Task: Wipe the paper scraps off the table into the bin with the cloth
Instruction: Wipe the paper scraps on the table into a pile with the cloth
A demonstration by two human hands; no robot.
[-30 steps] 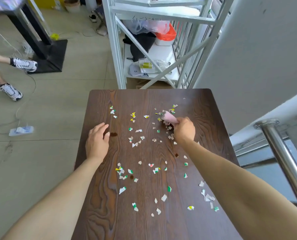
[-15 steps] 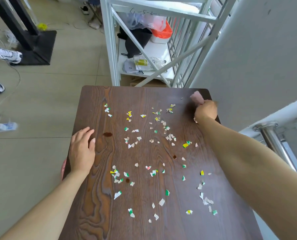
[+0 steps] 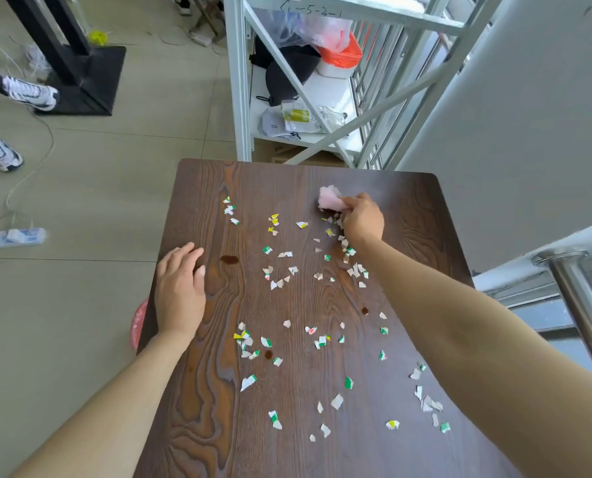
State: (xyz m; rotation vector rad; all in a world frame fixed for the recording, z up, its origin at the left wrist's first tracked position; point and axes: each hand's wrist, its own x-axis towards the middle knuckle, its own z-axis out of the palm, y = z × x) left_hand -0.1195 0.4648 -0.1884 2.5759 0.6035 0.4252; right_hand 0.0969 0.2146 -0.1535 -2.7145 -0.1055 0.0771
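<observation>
A dark wooden table [image 3: 425,208] is strewn with several small paper scraps [image 3: 280,270] in white, green and yellow. My right hand [image 3: 362,217] grips a pink cloth [image 3: 329,199] pressed on the far middle of the tabletop, just beyond a cluster of scraps. My left hand [image 3: 180,288] lies flat, fingers apart, on the table's left edge. A pink-red rim of what may be the bin [image 3: 136,326] peeks out below the left edge, mostly hidden by the table.
A white metal rack [image 3: 239,81] with bags and packets stands just beyond the table. A wall is on the right, a steel rail [image 3: 577,305] at right front. A person's sneakers [image 3: 29,93], a black stand base and a power strip [image 3: 16,236] are on the floor at left.
My right hand with the cloth went out to the far right corner, then came back left to the far middle. My left hand stayed near the left edge.
</observation>
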